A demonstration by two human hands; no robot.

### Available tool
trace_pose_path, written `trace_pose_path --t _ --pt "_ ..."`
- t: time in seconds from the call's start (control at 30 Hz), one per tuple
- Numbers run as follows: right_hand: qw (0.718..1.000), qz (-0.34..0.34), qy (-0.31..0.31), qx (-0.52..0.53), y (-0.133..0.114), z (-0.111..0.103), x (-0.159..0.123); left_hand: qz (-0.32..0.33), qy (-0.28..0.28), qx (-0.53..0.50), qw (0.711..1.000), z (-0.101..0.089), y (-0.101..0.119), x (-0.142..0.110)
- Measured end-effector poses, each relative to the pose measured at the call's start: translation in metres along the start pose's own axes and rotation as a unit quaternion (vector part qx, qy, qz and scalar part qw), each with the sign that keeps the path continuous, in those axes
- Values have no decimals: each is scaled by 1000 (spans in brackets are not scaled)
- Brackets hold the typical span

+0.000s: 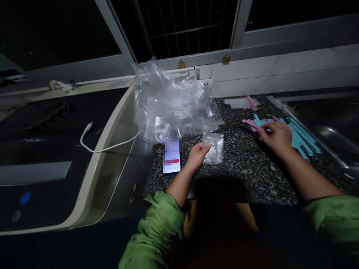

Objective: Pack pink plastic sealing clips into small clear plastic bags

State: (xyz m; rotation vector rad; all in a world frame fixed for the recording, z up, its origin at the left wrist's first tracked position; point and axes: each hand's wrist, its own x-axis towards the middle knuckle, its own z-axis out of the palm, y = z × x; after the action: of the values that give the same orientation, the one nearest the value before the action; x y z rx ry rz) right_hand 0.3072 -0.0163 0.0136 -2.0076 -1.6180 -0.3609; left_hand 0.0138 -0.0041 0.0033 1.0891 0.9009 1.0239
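Note:
My left hand (197, 156) pinches the edge of a small clear plastic bag (214, 149) between thumb and fingers, just above the speckled countertop. My right hand (277, 137) is closed at the fingertips on a slim pink stick (250, 123). Its far end points left, and other pink pieces lie close by. Under and beside that hand spreads a pile of flat light-blue sticks (304, 139), mixed with some pink ones. Behind it, a flat clear packet (237, 104) lies with pink sticks (251, 102) at its right end.
A large heap of clear plastic bags (174, 106) stands at the back. In front of it lies a lit phone (172, 166). To the left is a washing machine (92, 164) with a white cable (120, 144) across it. A metal sink (331, 127) borders the right.

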Motion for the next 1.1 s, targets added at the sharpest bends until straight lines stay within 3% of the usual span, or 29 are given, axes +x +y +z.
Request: trace_pose_path --t 0.2,0.4,0.63,1.1 --pt "983 -133 -4 129 -60 6 -15 -35 7 -13 999 1 -1 3" --pt "968 -171 9 183 -97 -3 -17 -61 17 -36 997 1 -2 6" --pt "954 -204 6 221 -105 1 -32 -82 10 -60 995 3 2 5" --pt "930 -257 24 263 -106 8 -42 -35 6 -26 999 5 3 3"
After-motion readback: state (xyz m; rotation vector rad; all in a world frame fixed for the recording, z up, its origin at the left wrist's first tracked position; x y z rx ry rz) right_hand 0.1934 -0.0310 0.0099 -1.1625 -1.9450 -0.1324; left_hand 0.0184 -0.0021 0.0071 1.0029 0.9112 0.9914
